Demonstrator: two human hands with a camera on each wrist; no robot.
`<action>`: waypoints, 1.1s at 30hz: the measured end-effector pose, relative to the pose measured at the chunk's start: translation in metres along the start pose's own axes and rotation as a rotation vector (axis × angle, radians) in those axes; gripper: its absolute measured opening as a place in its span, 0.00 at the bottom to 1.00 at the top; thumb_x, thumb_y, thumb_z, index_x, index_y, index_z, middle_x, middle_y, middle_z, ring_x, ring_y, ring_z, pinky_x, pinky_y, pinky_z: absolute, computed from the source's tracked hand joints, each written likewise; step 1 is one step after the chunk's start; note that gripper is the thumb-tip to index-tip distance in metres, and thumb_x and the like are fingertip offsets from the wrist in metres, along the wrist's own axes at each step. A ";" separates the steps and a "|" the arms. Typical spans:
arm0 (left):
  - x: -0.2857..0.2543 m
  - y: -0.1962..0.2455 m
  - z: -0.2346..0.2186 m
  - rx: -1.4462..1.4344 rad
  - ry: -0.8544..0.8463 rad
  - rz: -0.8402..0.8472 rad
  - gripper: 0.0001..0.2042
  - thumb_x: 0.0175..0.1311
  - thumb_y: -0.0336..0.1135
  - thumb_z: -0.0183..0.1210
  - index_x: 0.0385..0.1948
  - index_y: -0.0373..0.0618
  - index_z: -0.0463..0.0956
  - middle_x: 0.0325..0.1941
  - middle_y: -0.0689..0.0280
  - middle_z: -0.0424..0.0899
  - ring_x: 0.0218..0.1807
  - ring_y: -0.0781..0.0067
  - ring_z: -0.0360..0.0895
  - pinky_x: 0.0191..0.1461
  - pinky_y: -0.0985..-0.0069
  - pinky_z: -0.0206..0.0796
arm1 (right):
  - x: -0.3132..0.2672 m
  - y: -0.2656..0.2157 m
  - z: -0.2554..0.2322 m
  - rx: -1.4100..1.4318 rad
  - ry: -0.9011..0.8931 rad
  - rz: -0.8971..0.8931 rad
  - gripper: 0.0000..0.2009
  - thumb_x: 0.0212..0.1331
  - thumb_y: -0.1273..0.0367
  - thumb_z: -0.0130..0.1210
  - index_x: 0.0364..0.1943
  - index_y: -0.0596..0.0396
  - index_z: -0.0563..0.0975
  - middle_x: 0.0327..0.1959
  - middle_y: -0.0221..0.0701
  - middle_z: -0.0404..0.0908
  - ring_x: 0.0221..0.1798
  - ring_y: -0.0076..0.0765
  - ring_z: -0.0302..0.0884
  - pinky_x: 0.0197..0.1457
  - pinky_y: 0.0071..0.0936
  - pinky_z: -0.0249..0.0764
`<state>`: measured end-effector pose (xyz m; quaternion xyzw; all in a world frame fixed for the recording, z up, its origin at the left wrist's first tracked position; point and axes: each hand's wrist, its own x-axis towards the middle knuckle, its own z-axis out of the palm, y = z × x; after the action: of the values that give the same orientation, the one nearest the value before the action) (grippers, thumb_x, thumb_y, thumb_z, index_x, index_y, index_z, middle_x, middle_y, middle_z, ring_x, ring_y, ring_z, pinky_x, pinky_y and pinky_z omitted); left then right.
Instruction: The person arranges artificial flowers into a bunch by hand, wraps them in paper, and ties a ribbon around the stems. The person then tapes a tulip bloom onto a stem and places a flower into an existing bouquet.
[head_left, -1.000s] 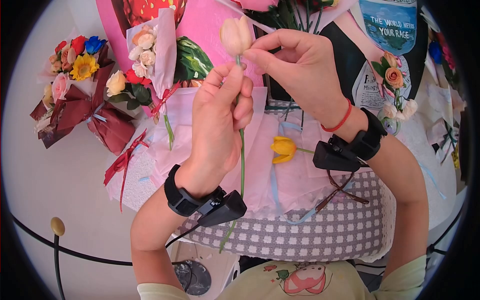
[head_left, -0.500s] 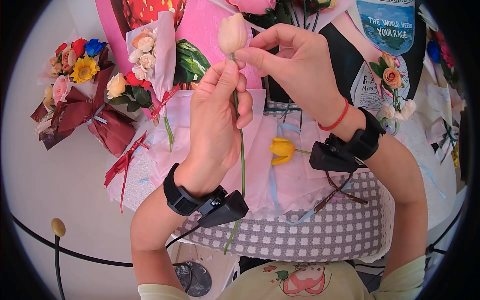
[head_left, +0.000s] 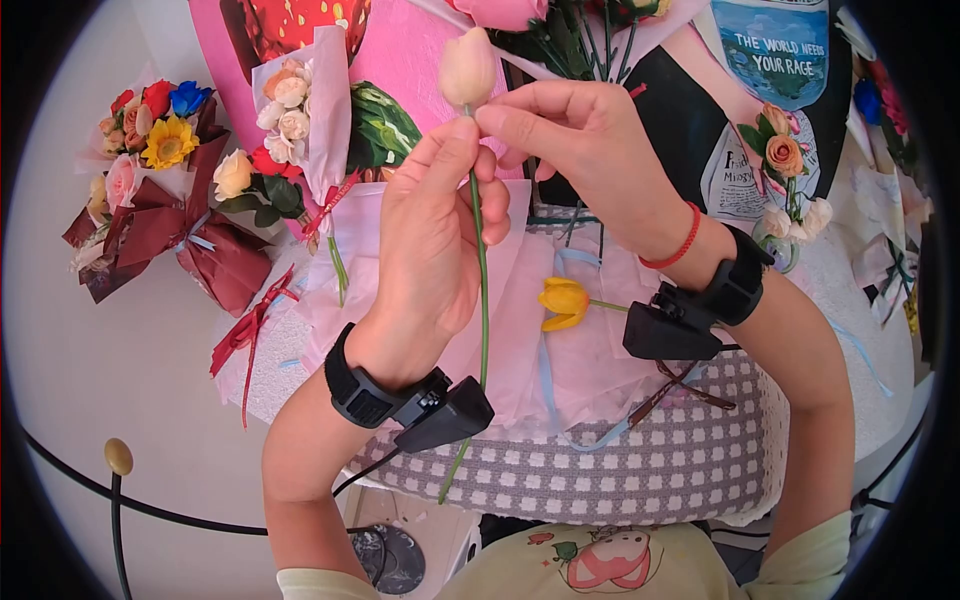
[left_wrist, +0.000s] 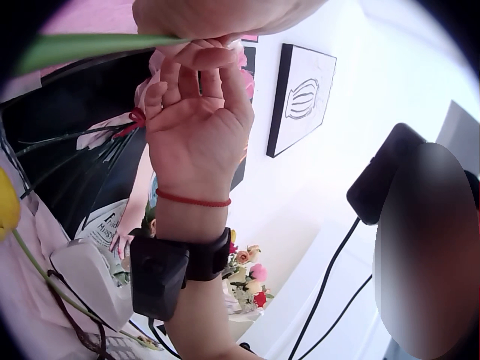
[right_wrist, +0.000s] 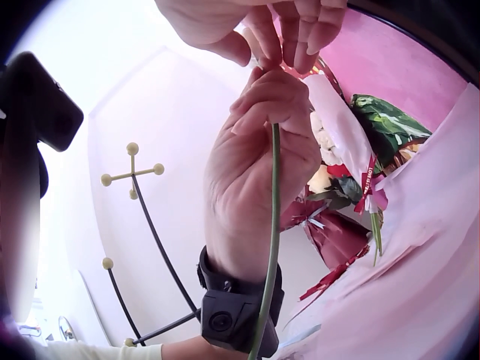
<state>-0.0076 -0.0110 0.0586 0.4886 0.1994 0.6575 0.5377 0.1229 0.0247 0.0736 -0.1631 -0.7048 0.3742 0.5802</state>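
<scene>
A cream tulip [head_left: 467, 68] stands upright in front of me, its long green stem [head_left: 484, 330] running down past the table edge. My left hand [head_left: 428, 225] grips the stem just below the bloom, with the thumb lying along it. At the bloom's base, the thumb and index finger of my right hand [head_left: 595, 150] pinch the top of the stem, close beside the left thumb. In the right wrist view, the fingertips of both hands meet above the stem [right_wrist: 273, 225]. The bloom is hidden there behind the hands.
A yellow tulip [head_left: 565, 303] lies on pink wrapping paper [head_left: 420, 380] with blue ribbon. To the left are a maroon-wrapped bouquet [head_left: 220, 265] and a small pink-wrapped bunch [head_left: 330, 130]. A large bouquet [head_left: 570, 35] lies at the back; glasses [head_left: 690, 385] rest near the checked cloth [head_left: 600, 470].
The cream tulip has shifted slightly left and up. My right hand's raised, arched fingers have come down and flattened beside the bloom's base. My left hand keeps its grip on the stem.
</scene>
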 end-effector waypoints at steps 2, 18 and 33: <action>0.000 0.000 0.000 0.011 -0.017 -0.001 0.09 0.63 0.39 0.49 0.29 0.44 0.69 0.24 0.71 0.70 0.17 0.84 0.65 0.18 0.86 0.54 | 0.000 -0.001 -0.001 -0.041 0.024 0.007 0.10 0.49 0.68 0.57 0.27 0.64 0.79 0.21 0.28 0.77 0.24 0.17 0.69 0.28 0.16 0.66; -0.003 0.002 0.006 0.170 0.000 0.026 0.11 0.61 0.39 0.51 0.32 0.41 0.75 0.28 0.64 0.80 0.26 0.78 0.77 0.32 0.81 0.69 | -0.002 0.004 -0.009 0.355 -0.036 0.364 0.09 0.49 0.65 0.58 0.32 0.54 0.77 0.25 0.23 0.76 0.28 0.17 0.68 0.33 0.19 0.59; 0.008 0.010 0.001 0.278 0.092 0.102 0.12 0.60 0.42 0.52 0.36 0.44 0.77 0.28 0.74 0.75 0.30 0.85 0.66 0.39 0.84 0.56 | -0.020 -0.013 0.010 0.229 -0.098 0.460 0.14 0.59 0.59 0.47 0.39 0.54 0.75 0.27 0.22 0.75 0.30 0.16 0.70 0.33 0.17 0.67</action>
<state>-0.0108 -0.0071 0.0703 0.5373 0.2876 0.6718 0.4211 0.1215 -0.0010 0.0686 -0.2338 -0.6297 0.5809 0.4597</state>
